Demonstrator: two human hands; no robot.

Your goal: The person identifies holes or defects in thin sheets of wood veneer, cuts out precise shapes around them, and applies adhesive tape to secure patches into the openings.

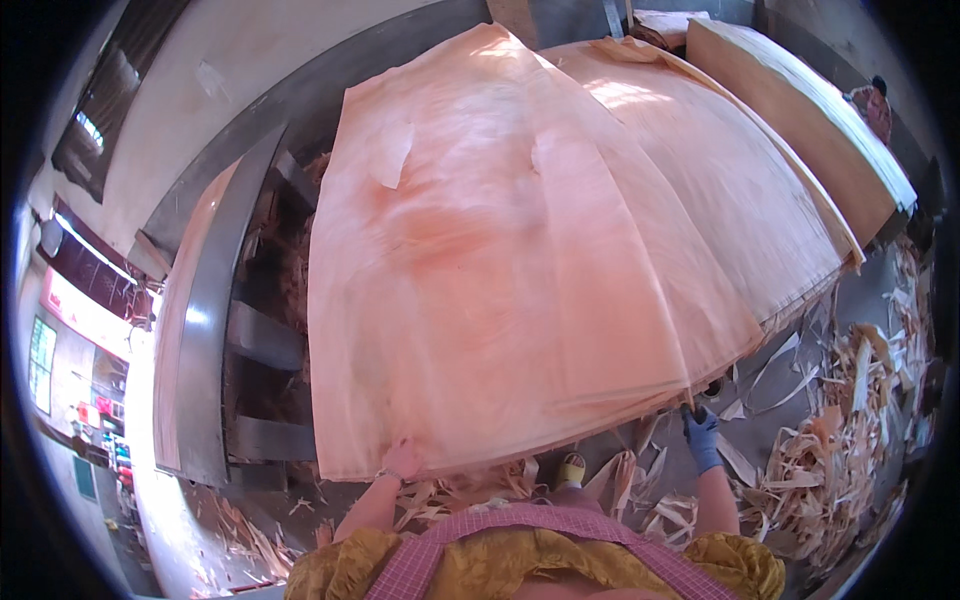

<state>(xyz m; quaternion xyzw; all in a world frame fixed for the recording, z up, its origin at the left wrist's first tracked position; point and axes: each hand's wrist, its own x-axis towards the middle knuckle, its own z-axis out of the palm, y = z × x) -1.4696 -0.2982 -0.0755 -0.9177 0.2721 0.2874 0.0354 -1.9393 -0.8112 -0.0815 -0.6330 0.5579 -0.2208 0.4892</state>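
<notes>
A large, thin sheet of pinkish-tan wood veneer (480, 290) lies over a stack, its near edge just in front of me. My left hand (403, 459) is bare and rests on this edge toward the left corner, fingers laid out on the surface and a little blurred. On my right hand (702, 432) is a blue glove with darker fingertips. Those fingers are closed at the sheet's near right corner. The sheet has a torn flap (397, 158) on its far left part. More veneer sheets (730, 170) fan out beneath it to the right.
Veneer scraps (840, 450) are heaped on the floor at right, with more around my feet. A metal-edged frame (205, 330) with grey crossbars stands at left. Another tall veneer stack (800, 120) is at far right, with a person (875, 110) beyond it.
</notes>
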